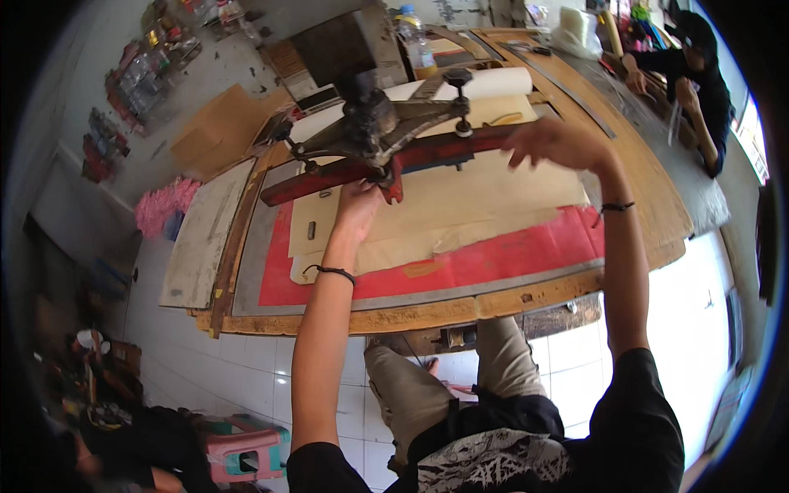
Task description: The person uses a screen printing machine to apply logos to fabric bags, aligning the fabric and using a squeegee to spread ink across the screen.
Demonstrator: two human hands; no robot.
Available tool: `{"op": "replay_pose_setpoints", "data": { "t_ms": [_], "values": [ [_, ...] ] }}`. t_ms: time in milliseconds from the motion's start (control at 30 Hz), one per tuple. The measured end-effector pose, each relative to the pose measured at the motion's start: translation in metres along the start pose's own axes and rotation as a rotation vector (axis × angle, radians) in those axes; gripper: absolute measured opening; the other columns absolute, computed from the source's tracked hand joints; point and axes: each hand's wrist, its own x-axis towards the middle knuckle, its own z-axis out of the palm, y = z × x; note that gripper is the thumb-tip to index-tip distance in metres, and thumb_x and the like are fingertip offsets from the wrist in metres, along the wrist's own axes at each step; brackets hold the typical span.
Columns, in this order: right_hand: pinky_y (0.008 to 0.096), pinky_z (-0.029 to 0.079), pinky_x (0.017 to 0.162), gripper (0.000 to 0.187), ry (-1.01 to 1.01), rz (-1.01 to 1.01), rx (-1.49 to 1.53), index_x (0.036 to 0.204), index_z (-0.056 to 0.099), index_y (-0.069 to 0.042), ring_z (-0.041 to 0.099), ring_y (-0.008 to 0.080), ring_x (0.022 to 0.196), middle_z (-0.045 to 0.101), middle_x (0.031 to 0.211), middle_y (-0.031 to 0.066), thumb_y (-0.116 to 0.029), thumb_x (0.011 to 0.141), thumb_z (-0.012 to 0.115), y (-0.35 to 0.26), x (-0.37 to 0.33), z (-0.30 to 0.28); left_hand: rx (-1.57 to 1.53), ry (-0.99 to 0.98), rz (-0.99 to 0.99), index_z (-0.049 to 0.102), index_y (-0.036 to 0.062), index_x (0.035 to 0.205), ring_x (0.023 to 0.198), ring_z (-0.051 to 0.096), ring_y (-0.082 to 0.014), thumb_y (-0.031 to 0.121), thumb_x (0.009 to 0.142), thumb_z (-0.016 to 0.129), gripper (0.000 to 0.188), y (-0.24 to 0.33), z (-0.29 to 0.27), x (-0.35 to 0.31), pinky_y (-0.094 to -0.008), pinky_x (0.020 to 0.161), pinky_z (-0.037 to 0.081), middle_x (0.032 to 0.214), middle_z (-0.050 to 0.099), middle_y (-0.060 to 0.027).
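Observation:
A heavy dark metal press head [374, 123] with screw knobs on its arms stands over the table, a long red metal bar [316, 182] running across it. My left hand [357, 215] reaches up beneath the bar's middle, beside a red bracket; its fingers are mostly hidden there. At the bar's right end is my right hand [567, 146], slightly blurred, fingers apart and bent downward, with nothing visible in it; whether it touches the bar is unclear. Below lie a cream sheet [485, 209] and a red sheet [329, 283]. A small dark metal piece [311, 230] rests on the cream sheet.
Wooden edging [427, 315] borders the table. A white board [205, 238] leans at left, near a cardboard box [218, 131]. A white roll [501, 82] and a bottle [417, 45] stand behind. Another person [699, 90] sits at the far right; a pink stool [246, 452] is lower left.

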Motion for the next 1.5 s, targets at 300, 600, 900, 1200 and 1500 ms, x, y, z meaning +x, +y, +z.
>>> {"op": "replay_pose_setpoints", "data": {
  "t_ms": [300, 600, 900, 1200, 1500],
  "values": [
    [0.0335, 0.048, 0.088, 0.033, -0.161, -0.015, -0.451, 0.112, 0.064, -0.002, 0.063, 0.0202, 0.095, 0.066, 0.108, 0.0106, -0.019, 0.087, 0.051, -0.004, 0.128, -0.001, 0.022, 0.060, -0.073, 0.065, 0.0039, 0.098, 0.070, 0.047, -0.0031, -0.002, 0.088, 0.057, 0.014, 0.010, -0.003, -0.006, -0.0214, 0.059, 0.034, 0.085, 0.060, 0.0034],
    [0.0315, 0.046, 0.079, 0.036, -0.213, -0.070, -0.311, 0.114, 0.066, -0.006, 0.058, 0.0166, 0.085, 0.068, 0.098, 0.0077, -0.026, 0.085, 0.061, -0.014, 0.133, 0.004, -0.083, 0.073, -0.060, 0.063, 0.0015, 0.105, 0.093, 0.061, -0.0117, -0.002, 0.090, 0.055, 0.018, 0.018, 0.006, -0.013, -0.0276, 0.080, 0.047, 0.099, 0.066, -0.0038],
    [0.0250, 0.045, 0.070, 0.033, -0.121, -0.120, -0.152, 0.106, 0.068, -0.001, 0.055, 0.0101, 0.078, 0.066, 0.087, 0.0035, -0.028, 0.087, 0.066, -0.006, 0.136, 0.011, 0.031, -0.018, -0.052, 0.052, -0.0095, 0.118, 0.104, 0.061, -0.0243, -0.009, 0.086, 0.039, 0.034, 0.013, -0.001, -0.010, -0.0343, 0.093, 0.048, 0.112, 0.062, -0.0176],
    [0.0342, 0.047, 0.085, 0.030, -0.189, -0.303, -0.252, 0.111, 0.067, -0.004, 0.060, 0.0212, 0.097, 0.069, 0.107, 0.0113, -0.016, 0.085, 0.062, 0.012, 0.156, 0.004, 0.010, -0.046, -0.033, 0.048, -0.0095, 0.124, 0.106, 0.061, -0.0264, -0.007, 0.090, 0.046, 0.034, -0.011, -0.037, 0.007, -0.0383, 0.099, 0.048, 0.118, 0.059, -0.0162],
    [0.0341, 0.047, 0.084, 0.028, -0.238, -0.359, -0.235, 0.110, 0.068, -0.006, 0.061, 0.0211, 0.097, 0.068, 0.109, 0.0111, -0.015, 0.084, 0.063, 0.014, 0.162, 0.003, -0.003, -0.095, -0.047, 0.045, -0.0101, 0.126, 0.113, 0.057, -0.0300, -0.007, 0.092, 0.044, 0.034, 0.014, 0.001, -0.008, -0.0426, 0.105, 0.045, 0.126, 0.053, -0.0174]
  ]
}}
